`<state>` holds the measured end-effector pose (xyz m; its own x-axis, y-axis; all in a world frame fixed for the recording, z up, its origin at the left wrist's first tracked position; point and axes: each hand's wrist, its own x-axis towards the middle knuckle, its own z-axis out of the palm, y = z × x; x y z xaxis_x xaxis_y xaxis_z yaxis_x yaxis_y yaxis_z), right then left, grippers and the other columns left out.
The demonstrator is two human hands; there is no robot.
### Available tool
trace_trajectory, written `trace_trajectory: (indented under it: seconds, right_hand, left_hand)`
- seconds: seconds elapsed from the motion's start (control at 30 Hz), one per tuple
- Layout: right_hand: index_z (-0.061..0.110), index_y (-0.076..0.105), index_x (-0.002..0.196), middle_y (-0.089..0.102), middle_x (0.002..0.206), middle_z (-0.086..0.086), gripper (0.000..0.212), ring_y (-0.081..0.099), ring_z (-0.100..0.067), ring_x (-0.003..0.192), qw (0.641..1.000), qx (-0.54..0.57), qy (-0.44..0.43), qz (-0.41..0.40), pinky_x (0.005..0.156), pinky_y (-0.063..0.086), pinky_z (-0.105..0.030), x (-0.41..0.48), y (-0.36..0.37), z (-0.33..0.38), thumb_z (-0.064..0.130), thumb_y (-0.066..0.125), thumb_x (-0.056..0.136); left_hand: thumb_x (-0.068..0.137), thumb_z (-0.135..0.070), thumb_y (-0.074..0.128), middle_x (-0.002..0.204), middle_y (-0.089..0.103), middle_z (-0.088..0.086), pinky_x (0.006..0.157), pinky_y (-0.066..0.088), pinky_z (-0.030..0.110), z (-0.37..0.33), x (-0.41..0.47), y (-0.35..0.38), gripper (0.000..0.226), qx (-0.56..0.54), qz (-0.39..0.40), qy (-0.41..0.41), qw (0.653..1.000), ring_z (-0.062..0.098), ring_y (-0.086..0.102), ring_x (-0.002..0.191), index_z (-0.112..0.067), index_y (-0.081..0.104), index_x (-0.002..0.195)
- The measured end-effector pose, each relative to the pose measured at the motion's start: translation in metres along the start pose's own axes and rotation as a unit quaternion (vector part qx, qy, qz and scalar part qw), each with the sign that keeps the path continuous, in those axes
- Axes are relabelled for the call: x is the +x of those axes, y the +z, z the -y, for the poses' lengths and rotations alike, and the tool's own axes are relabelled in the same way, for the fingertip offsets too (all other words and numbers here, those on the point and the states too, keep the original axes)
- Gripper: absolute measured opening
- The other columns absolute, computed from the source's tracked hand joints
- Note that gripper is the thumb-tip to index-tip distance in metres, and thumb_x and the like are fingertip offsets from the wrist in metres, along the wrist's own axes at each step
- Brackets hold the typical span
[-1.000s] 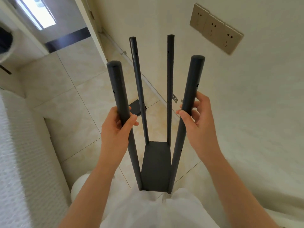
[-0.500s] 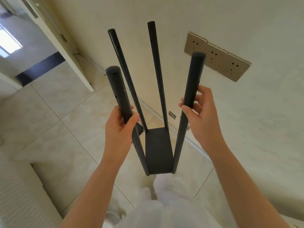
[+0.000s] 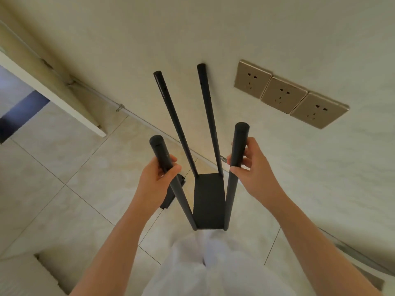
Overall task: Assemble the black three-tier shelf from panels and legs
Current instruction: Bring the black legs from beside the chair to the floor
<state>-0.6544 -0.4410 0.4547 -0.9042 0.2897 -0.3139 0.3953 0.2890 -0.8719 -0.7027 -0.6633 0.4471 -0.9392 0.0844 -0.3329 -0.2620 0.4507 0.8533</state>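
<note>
Head view: shelf frame (image 3: 209, 201), four legs on one bottom panel, held upright above floor, far leg tops near wall. Left hand (image 3: 157, 181) fingers wrapped round near-left leg (image 3: 160, 150); right hand (image 3: 253, 169) fingers gripping near-right leg (image 3: 239, 146). Change: frame carried nearer wall, grips unchanged. Loose panel (image 3: 167, 200) on floor; upper tiers likely pending

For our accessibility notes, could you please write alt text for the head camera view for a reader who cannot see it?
A person holds a partly built black shelf, the left hand gripping the near left leg and the right hand the near right leg. Four legs rise from one black panel, above a tiled floor, beside three wall sockets.
</note>
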Motion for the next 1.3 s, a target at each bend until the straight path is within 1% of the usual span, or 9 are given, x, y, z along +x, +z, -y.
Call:
trace_trajectory:
  seconds: [0.17,0.33,0.47,0.53,0.63,0.77,0.87,1.07,1.3]
  right_hand:
    - [0.014,0.047,0.126,0.067,0.114,-0.003,0.042,0.069,-0.022,0.102,0.998,-0.016,0.041,-0.042,0.095,0.055,-0.036,0.006,0.018,-0.014,0.004,0.066,0.091]
    - [0.025,0.047,0.120,0.069,0.113,0.006,0.044,0.069,-0.013,0.104,0.996,-0.043,0.061,-0.053,0.093,0.055,-0.032,-0.007,0.044,-0.034,-0.002,0.065,0.090]
    - [0.030,0.053,0.118,0.068,0.097,0.020,0.050,0.067,0.002,0.097,0.991,-0.049,0.092,-0.078,0.091,0.053,-0.025,-0.020,0.067,-0.054,-0.005,0.068,0.085]
    - [0.028,0.055,0.113,0.069,0.097,0.016,0.049,0.068,-0.004,0.099,0.987,-0.035,0.121,-0.103,0.094,0.053,-0.030,-0.026,0.080,-0.064,-0.008,0.068,0.082]
    - [0.030,0.059,0.098,0.072,0.097,0.007,0.045,0.069,-0.013,0.100,0.980,-0.018,0.159,-0.116,0.095,0.052,-0.033,-0.033,0.095,-0.084,-0.010,0.069,0.080]
    - [0.028,0.065,0.085,0.073,0.098,-0.001,0.041,0.068,-0.020,0.098,0.973,-0.016,0.194,-0.122,0.092,0.053,-0.031,-0.031,0.108,-0.117,-0.012,0.071,0.076]
    - [0.025,0.068,0.087,0.073,0.099,-0.004,0.038,0.068,-0.023,0.097,0.964,-0.009,0.223,-0.144,0.084,0.052,-0.023,-0.028,0.125,-0.147,-0.011,0.071,0.078]
    - [0.014,0.069,0.104,0.070,0.109,-0.005,0.026,0.065,-0.022,0.101,0.953,-0.003,0.248,-0.172,0.069,0.043,0.001,-0.022,0.162,-0.201,-0.005,0.068,0.087]
    - [0.018,0.066,0.106,0.069,0.109,-0.006,0.027,0.065,-0.023,0.090,0.949,-0.030,0.257,-0.182,0.061,0.046,0.000,-0.011,0.176,-0.243,-0.002,0.066,0.089]
  left_hand:
    - [0.095,-0.017,0.069,0.100,0.071,-0.008,0.068,0.046,0.002,0.019,0.033,-0.007,0.014,0.029,0.105,-0.010,0.994,-0.010,0.065,0.081,-0.014,0.067,0.108]
    - [0.093,-0.010,0.070,0.103,0.071,-0.010,0.066,0.052,0.011,0.051,0.053,-0.019,0.012,0.063,0.153,-0.009,0.986,-0.003,0.068,0.080,-0.013,0.070,0.105]
    - [0.093,-0.008,0.069,0.103,0.071,-0.007,0.090,0.053,0.020,0.078,0.060,-0.021,0.020,0.104,0.194,0.003,0.975,-0.001,0.066,0.090,-0.016,0.069,0.110]
    - [0.093,-0.009,0.070,0.105,0.072,-0.004,0.096,0.052,0.022,0.090,0.065,-0.020,0.025,0.130,0.225,0.006,0.966,0.002,0.065,0.093,-0.016,0.068,0.116]
    - [0.093,-0.011,0.070,0.111,0.070,-0.007,0.086,0.049,0.011,0.107,0.074,-0.011,0.033,0.153,0.246,0.017,0.957,0.004,0.065,0.097,-0.020,0.067,0.124]
    - [0.093,-0.014,0.070,0.114,0.071,0.001,0.097,0.054,0.029,0.129,0.082,0.007,0.035,0.202,0.270,0.011,0.941,0.011,0.065,0.101,-0.014,0.065,0.127]
    - [0.093,-0.018,0.070,0.110,0.072,0.005,0.098,0.055,0.038,0.150,0.087,0.020,0.032,0.230,0.274,-0.003,0.934,0.019,0.068,0.104,-0.011,0.065,0.125]
    - [0.097,-0.017,0.065,0.108,0.070,0.005,0.098,0.055,0.039,0.190,0.098,0.039,0.028,0.252,0.268,-0.032,0.929,0.018,0.066,0.104,-0.011,0.065,0.124]
    - [0.097,-0.015,0.065,0.107,0.070,0.005,0.091,0.053,0.029,0.229,0.107,0.061,0.024,0.274,0.273,-0.036,0.922,0.010,0.061,0.094,-0.010,0.067,0.121]
